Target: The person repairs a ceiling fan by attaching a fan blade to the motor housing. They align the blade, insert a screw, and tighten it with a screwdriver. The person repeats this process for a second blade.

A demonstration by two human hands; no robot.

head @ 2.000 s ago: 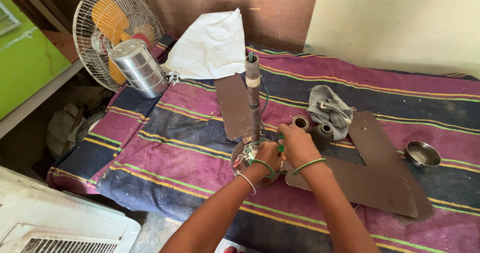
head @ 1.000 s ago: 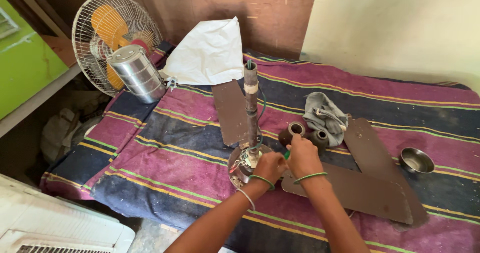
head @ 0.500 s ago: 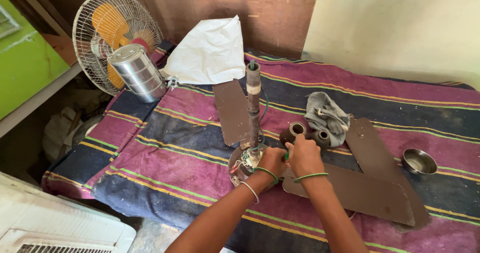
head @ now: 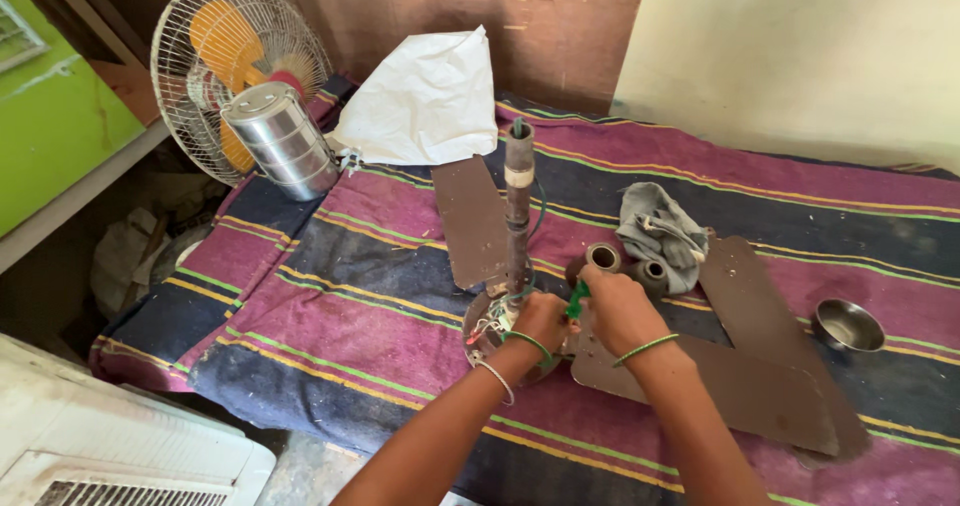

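From the head camera, you had both hands down at the ceiling fan motor (head: 495,321), which sat on the striped cloth (head: 330,296) near its front edge, roughly midway along. Its downrod (head: 518,206) stood upright from the hub, with thin wires (head: 488,328) spilling out at the base.

Your left hand (head: 540,318) was curled against the motor's top, just beside the rod's foot; whether its fingers were clamped on anything I could not tell. Your right hand (head: 618,311) had its fingers pinched shut on a small green-handled tool (head: 577,299), tip towards the hub.

The brown fan blades (head: 740,366) lay flat, one reaching back toward the cloth's far edge, the others spreading to the right front corner. Two short metal sleeves (head: 620,263) and a grey rag (head: 660,228) lay just behind your right hand, and a small steel bowl (head: 847,324) sat near the right edge.

I'd judge that motor heavy and rigid, top-heavy with the rod up. The rod or the housing rim looked the sound places to grip. The wires looked thin and easily torn, and the blades thin enough to bend, so neither suited lifting.
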